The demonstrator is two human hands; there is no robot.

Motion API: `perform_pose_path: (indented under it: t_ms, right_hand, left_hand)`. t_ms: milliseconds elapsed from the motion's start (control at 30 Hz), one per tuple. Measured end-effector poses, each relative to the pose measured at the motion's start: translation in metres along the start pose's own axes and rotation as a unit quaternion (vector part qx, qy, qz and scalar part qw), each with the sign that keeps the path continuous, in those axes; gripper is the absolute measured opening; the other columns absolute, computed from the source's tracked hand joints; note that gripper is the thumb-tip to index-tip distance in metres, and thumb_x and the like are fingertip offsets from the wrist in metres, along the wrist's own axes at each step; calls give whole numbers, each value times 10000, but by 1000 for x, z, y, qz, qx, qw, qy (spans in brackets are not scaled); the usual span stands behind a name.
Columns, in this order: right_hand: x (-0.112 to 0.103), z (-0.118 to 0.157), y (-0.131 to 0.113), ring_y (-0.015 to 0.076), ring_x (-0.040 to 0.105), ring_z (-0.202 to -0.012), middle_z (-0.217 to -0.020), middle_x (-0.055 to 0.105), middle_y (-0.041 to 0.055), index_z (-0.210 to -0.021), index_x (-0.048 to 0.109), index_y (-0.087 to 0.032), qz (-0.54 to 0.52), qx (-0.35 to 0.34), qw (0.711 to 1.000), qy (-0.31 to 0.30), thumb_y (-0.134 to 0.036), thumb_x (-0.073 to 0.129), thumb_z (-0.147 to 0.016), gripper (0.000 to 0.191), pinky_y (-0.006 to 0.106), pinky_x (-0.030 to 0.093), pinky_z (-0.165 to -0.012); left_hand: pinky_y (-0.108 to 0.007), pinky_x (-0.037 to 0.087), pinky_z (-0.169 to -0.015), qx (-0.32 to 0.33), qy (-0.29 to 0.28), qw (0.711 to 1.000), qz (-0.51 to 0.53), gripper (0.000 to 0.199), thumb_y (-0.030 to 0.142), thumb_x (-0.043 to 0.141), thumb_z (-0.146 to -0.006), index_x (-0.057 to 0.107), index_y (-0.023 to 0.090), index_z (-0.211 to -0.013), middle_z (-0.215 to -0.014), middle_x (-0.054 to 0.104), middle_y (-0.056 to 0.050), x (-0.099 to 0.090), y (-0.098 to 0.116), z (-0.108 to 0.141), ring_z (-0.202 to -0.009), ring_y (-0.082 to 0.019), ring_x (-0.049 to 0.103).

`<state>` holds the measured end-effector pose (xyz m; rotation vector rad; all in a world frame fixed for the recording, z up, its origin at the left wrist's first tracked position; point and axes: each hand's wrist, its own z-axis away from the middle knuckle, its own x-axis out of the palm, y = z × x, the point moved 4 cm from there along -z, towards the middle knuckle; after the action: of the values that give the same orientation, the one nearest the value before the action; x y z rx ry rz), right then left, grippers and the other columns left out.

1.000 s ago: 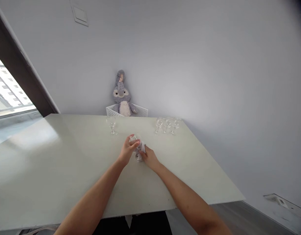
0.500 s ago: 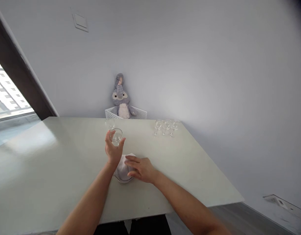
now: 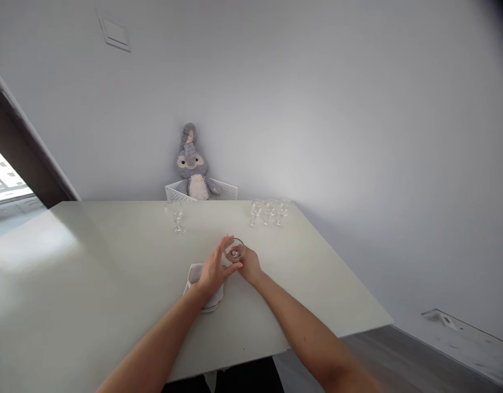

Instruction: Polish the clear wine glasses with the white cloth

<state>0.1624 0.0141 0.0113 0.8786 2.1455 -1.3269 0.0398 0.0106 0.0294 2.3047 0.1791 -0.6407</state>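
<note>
Left hand: curved round the bowl of a clear round stemmed glass, thumb near, fingers far; spread that wide, presumably, to spare thin walls a hard squeeze.
Right hand: curled behind the same glass, seemingly pinching the stem (exact contact hidden by the bowl); probably for steadying from below.
Held glass: over the middle of the smooth pale-green worktop, mouth tipped towards the wearer, so open to view.
Pale grey folded cloth: between seven and eight o'clock from the held glass, flat beneath the left wrist; handily close there.
Lone clear stemmed glass: at ten o'clock, upright near the far edge, likely safe from elbows.
Three clear stemmed glasses: between one and two o'clock, upright, grouped closely, perhaps to save room.
Grey plush toy: at eleven o'clock, seated in a white perforated basket, apparently for support.
</note>
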Motion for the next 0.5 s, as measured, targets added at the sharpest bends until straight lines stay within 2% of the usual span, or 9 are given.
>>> perform_pose_path:
  t_ms: [133,233,300,400,500]
  right_hand:
    - [-17,-13,36,167,587,-750,-844,655,45,-852,636,-206,20,131,990,42,-357,488,-785,222,259,413,-675]
    - [-31,-19,64,180,581,-722,-777,652,65,-846,635,-168,35,207,976,64,-379,471,-781,275,269,405,-657]
    - [-38,-24,79,181,575,-693,-731,644,64,-821,630,-158,43,226,971,70,-368,453,-781,278,266,397,-635]
    - [-44,-33,96,172,564,-663,-695,632,51,-781,622,-163,50,251,963,80,-354,439,-776,264,252,380,-606]
    - [-46,-43,107,172,557,-651,-682,623,47,-776,617,-164,54,270,957,88,-338,451,-760,241,246,365,-589]
  left_hand:
    - [-410,380,-912,-66,-20,997,-20,652,417,520,-784,192,244,-1320,-1228,487,-109,-1,-10,-2,-1122,-219,468]
    - [-371,435,-821,-135,14,990,28,520,412,442,-826,263,239,-1283,-1119,546,-88,-3,-22,-2,-987,-186,548]
    - [-348,452,-779,-180,49,979,78,479,421,419,-833,304,223,-1254,-1051,568,-82,-4,-32,-3,-912,-169,571]
    - [-343,458,-769,-234,121,950,170,460,441,428,-822,352,200,-1207,-965,586,-75,-6,-50,-3,-870,-161,574]
    - [-337,476,-733,-278,200,898,278,436,449,466,-797,400,200,-1149,-895,588,-65,-8,-67,-1,-833,-159,575]
